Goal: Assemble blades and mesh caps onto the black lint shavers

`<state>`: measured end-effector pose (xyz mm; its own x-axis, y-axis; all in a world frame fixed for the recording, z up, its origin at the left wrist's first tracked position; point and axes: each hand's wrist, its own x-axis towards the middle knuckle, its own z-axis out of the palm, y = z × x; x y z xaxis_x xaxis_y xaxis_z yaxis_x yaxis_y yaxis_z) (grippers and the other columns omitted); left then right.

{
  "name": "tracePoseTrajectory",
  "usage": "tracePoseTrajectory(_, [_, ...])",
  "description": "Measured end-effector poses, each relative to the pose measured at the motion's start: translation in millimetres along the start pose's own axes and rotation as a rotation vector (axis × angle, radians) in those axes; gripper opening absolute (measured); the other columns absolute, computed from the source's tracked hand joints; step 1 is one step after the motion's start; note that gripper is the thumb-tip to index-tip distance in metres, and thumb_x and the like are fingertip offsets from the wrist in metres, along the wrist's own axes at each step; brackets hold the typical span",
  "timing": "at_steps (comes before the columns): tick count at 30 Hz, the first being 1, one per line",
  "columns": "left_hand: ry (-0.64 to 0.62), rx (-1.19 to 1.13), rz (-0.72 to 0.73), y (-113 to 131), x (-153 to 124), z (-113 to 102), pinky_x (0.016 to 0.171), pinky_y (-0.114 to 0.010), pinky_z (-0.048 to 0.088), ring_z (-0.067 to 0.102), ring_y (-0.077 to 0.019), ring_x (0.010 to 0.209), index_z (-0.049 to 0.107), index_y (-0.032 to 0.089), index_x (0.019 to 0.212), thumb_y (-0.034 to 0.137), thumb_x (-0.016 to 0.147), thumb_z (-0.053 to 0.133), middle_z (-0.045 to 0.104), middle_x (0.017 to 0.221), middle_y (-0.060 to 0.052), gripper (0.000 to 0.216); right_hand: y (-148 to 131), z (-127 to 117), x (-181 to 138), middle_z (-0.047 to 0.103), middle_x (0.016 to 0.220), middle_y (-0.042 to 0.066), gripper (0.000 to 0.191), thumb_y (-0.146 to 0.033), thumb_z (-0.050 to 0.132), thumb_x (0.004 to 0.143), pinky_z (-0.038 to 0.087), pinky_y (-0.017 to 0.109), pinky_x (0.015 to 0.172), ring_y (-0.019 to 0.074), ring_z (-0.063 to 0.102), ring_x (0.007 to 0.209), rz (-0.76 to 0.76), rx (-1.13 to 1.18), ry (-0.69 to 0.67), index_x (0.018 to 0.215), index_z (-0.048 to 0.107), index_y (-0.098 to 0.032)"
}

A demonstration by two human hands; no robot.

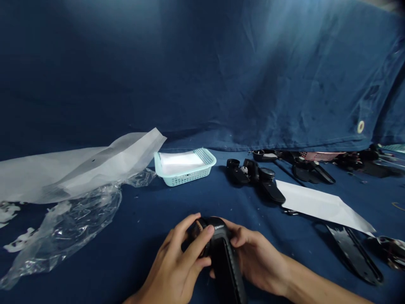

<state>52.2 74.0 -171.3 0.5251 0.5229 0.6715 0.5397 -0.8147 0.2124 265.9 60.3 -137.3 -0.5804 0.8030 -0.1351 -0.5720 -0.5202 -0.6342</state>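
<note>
A black handheld device point(223, 253) with a rounded head, small pale lettering and a long grooved body is held low in the middle of the head view. My left hand point(177, 261) has its fingers around the left side of the head, over a round part point(196, 231) with a brownish ribbed face. Whether that part is fixed to the device I cannot tell. My right hand point(256, 257) grips the device from the right, thumb against its edge. The lower end of the device runs out of the picture.
A light-blue basket point(186, 176) holds white sheets. White foam sheet point(104, 162) and clear plastic wrap point(79, 230) lie on the left. Several black parts point(253, 175), a white paper point(319, 202) and a long black shell point(356, 251) are on the right. Blue cloth point(202, 76) hangs behind.
</note>
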Motion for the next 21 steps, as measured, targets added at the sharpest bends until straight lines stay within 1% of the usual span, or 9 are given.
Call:
tracePoseTrajectory(3, [0.005, -0.033, -0.003, -0.4, 0.4, 0.0, 0.088, -0.038, 0.060, 0.058, -0.0239, 0.113, 0.041, 0.026, 0.144, 0.015, 0.098, 0.042, 0.036, 0.145, -0.013, 0.047, -1.1, 0.0, -0.1, 0.069, 0.100, 0.007, 0.048, -0.012, 0.049, 0.074, 0.048, 0.040, 0.084, 0.0206, 0.065, 0.082, -0.005, -0.019, -0.008, 0.120, 0.061, -0.019])
tracePoseTrajectory(8, [-0.010, -0.060, -0.017, -0.2, -0.9, -0.1, 0.090, -0.039, 0.058, 0.055, -0.0229, 0.116, 0.039, 0.029, 0.144, 0.013, 0.098, 0.042, 0.033, 0.147, -0.012, 0.049, -1.7, 0.5, -1.2, 0.068, 0.101, 0.007, 0.050, -0.010, 0.050, 0.072, 0.045, 0.041, 0.085, 0.0211, 0.064, 0.085, -0.015, -0.018, -0.036, 0.120, 0.061, -0.018])
tracePoseTrajectory(13, [-0.012, -0.081, -0.033, 0.1, -0.5, -1.4, 0.088, -0.041, 0.059, 0.057, -0.0246, 0.113, 0.041, 0.028, 0.143, 0.013, 0.097, 0.044, 0.036, 0.146, -0.013, 0.048, -2.3, 5.1, -2.0, 0.068, 0.100, 0.005, 0.049, -0.010, 0.051, 0.070, 0.044, 0.043, 0.090, 0.0234, 0.064, 0.094, -0.009, -0.026, 0.015, 0.117, 0.062, -0.020])
tracePoseTrajectory(18, [0.006, -0.100, -0.061, 0.5, -2.2, -0.1, 0.090, -0.039, 0.058, 0.057, -0.0227, 0.113, 0.042, 0.028, 0.142, 0.011, 0.096, 0.044, 0.034, 0.148, -0.012, 0.049, -3.9, 5.5, -1.9, 0.067, 0.099, 0.004, 0.046, -0.011, 0.051, 0.073, 0.047, 0.038, 0.085, 0.0204, 0.064, 0.090, -0.022, -0.049, 0.003, 0.116, 0.063, -0.021])
tracePoseTrajectory(21, [0.007, -0.109, -0.064, 0.5, -3.0, 0.4, 0.093, -0.038, 0.056, 0.055, -0.0223, 0.117, 0.040, 0.027, 0.143, 0.012, 0.097, 0.044, 0.033, 0.148, -0.011, 0.049, -4.3, 0.3, -1.3, 0.067, 0.102, 0.003, 0.057, -0.006, 0.054, 0.067, 0.047, 0.038, 0.087, 0.0209, 0.064, 0.092, -0.016, -0.091, -0.041, 0.121, 0.061, -0.022])
